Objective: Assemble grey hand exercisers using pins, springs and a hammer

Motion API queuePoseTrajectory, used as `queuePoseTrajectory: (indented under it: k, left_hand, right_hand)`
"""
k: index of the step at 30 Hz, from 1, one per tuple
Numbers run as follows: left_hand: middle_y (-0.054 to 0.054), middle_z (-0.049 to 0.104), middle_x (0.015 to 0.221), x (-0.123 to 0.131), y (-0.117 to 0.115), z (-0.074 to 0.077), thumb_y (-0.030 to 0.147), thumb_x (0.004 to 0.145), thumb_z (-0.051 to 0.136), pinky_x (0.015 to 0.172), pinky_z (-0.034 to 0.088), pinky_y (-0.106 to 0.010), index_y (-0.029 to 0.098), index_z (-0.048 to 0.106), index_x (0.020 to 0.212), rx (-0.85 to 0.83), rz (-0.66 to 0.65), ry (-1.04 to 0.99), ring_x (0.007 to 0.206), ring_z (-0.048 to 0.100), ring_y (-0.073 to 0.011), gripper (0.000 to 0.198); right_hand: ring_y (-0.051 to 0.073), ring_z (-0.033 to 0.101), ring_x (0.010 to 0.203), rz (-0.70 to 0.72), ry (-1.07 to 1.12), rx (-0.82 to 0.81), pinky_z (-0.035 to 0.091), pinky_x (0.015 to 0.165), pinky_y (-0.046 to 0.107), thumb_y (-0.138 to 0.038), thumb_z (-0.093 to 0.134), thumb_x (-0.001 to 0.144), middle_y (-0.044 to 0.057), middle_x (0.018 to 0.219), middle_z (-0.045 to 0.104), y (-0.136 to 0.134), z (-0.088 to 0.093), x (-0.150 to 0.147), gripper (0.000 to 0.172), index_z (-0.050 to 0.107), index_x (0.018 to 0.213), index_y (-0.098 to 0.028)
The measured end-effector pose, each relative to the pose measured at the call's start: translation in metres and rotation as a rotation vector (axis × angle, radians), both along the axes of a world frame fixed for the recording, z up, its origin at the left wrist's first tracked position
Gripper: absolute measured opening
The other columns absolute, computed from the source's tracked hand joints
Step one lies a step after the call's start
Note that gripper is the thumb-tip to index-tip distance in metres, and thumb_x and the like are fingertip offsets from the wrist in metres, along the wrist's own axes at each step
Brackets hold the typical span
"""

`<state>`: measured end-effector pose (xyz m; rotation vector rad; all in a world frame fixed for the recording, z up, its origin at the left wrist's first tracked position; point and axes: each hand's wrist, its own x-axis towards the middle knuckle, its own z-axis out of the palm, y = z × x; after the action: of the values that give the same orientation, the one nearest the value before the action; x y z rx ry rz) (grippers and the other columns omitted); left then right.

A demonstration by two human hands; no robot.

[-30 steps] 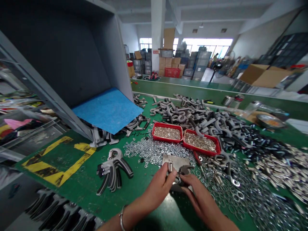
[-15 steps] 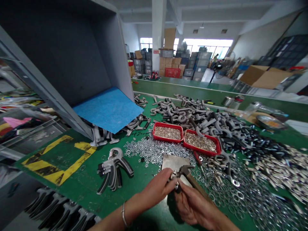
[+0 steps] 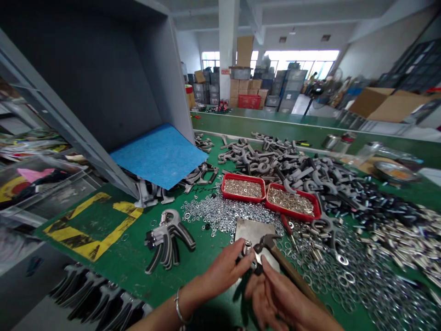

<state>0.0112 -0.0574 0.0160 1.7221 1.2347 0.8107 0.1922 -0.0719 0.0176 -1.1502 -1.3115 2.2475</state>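
Your left hand (image 3: pixel 223 270) is closed in a pinch on a small silver fitting (image 3: pixel 247 248), just above the near edge of a steel plate (image 3: pixel 253 231). A metal bangle (image 3: pixel 179 307) sits on that wrist. Your right hand (image 3: pixel 277 296) is just below and right of the fitting, fingers curled up by a small hammer (image 3: pixel 291 268); can't tell if they're closed on it. The hammer's head is right beside the fitting, on its right. Its wooden handle runs long-axis down-right, away from the fitting, past your right hand. Left hand is nearest the fitting, right hand nearest the handle.

Left of the plate sits a bunch of hand grippers (image 3: pixel 168 241). Behind the plate, loose washers (image 3: pixel 220 216) spread across the green bench (image 3: pixel 113 269), and two red trays (image 3: pixel 243 188) hold small silver parts. Further back lies a heap of grey gripper handles (image 3: pixel 285 161), and a blue mat (image 3: pixel 158 156) hangs from a grey bin (image 3: pixel 93 78). Stacked boxes (image 3: pixel 244 87) stand far off.
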Motion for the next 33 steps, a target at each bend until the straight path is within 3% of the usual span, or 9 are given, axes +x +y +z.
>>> queuePoseTrajectory:
  k: [4,9,14,18,23,25,28,30,33]
  left_hand:
    - [-0.004,0.062,0.091,0.0,0.0,-0.003,0.041,0.099,0.041,0.08,0.045,-0.03,0.018,0.054,0.097,-0.027,0.078,-0.034,0.083,0.056,-0.0175,0.027]
    - [-0.006,0.062,0.097,-0.002,0.001,0.003,0.039,0.099,0.042,0.085,0.044,-0.031,0.019,0.056,0.097,0.073,-0.091,-0.008,0.09,0.055,-0.0188,0.025]
    - [-0.005,0.06,0.095,0.006,0.002,-0.003,0.036,0.101,0.037,0.085,0.046,-0.032,0.019,0.053,0.1,-0.009,0.072,-0.078,0.089,0.056,-0.0183,0.024]
    - [-0.009,0.05,0.118,0.011,0.004,-0.005,0.029,0.1,0.041,0.099,0.042,-0.033,0.019,0.051,0.101,0.177,0.005,-0.128,0.109,0.052,-0.019,0.014]
    - [-0.007,0.051,0.106,0.016,0.007,-0.01,0.024,0.102,0.035,0.094,0.044,-0.033,0.02,0.047,0.104,0.179,0.127,-0.132,0.099,0.052,-0.0172,0.014]
    - [-0.006,0.051,0.103,0.018,0.006,-0.012,0.022,0.101,0.034,0.093,0.044,-0.033,0.02,0.047,0.102,0.211,0.149,-0.134,0.098,0.052,-0.017,0.013]
    - [-0.006,0.049,0.107,0.018,0.005,-0.015,0.019,0.098,0.042,0.093,0.045,-0.03,0.02,0.048,0.1,0.326,-0.01,-0.077,0.1,0.052,-0.0167,0.006]
    - [-0.006,0.049,0.107,0.017,0.002,-0.016,0.017,0.097,0.044,0.091,0.046,-0.029,0.02,0.048,0.101,0.346,-0.029,-0.064,0.1,0.053,-0.0163,0.007]
    - [-0.006,0.05,0.103,0.019,-0.003,-0.02,0.017,0.099,0.037,0.09,0.046,-0.03,0.02,0.048,0.098,0.304,0.135,-0.063,0.096,0.053,-0.0162,0.011]
  right_hand:
    - [0.02,0.06,0.074,-0.187,-0.349,0.7,0.047,0.063,0.029,-0.07,0.056,0.081,0.009,0.087,0.068,0.005,0.004,0.005,0.051,0.065,0.089,-0.02]
    - [0.011,0.04,0.036,0.099,-0.238,0.221,0.034,0.039,0.024,-0.067,0.002,0.095,0.001,0.052,0.055,0.004,0.001,0.003,0.078,0.06,0.076,-0.018]
    - [0.021,0.061,0.08,-0.164,-0.423,0.83,0.048,0.067,0.03,-0.071,0.049,0.085,0.011,0.091,0.068,0.009,0.001,0.006,0.055,0.064,0.092,-0.018]
    - [0.013,0.049,0.042,0.038,-0.279,0.487,0.042,0.046,0.026,-0.061,0.006,0.099,0.003,0.056,0.06,0.011,0.002,0.007,0.073,0.061,0.078,-0.018]
    - [0.023,0.062,0.082,-0.158,-0.471,0.913,0.051,0.071,0.034,-0.068,0.047,0.088,0.012,0.093,0.068,0.015,0.002,0.011,0.052,0.064,0.095,-0.019]
    - [0.019,0.059,0.064,-0.155,-0.373,0.707,0.05,0.06,0.031,-0.07,0.037,0.09,0.006,0.076,0.064,0.014,-0.002,0.01,0.056,0.061,0.092,-0.019]
    - [0.011,0.036,0.035,-0.016,-0.191,0.206,0.034,0.038,0.024,-0.071,0.014,0.093,-0.004,0.053,0.048,0.012,-0.004,0.01,0.068,0.057,0.088,-0.019]
    - [0.012,0.045,0.044,-0.044,-0.216,0.291,0.038,0.044,0.024,-0.073,0.029,0.09,0.0,0.063,0.056,0.012,0.0,0.01,0.062,0.059,0.089,-0.019]
    - [0.014,0.051,0.063,-0.205,-0.265,0.545,0.041,0.054,0.023,-0.067,0.056,0.083,0.003,0.079,0.06,0.01,0.004,0.008,0.046,0.057,0.083,-0.021]
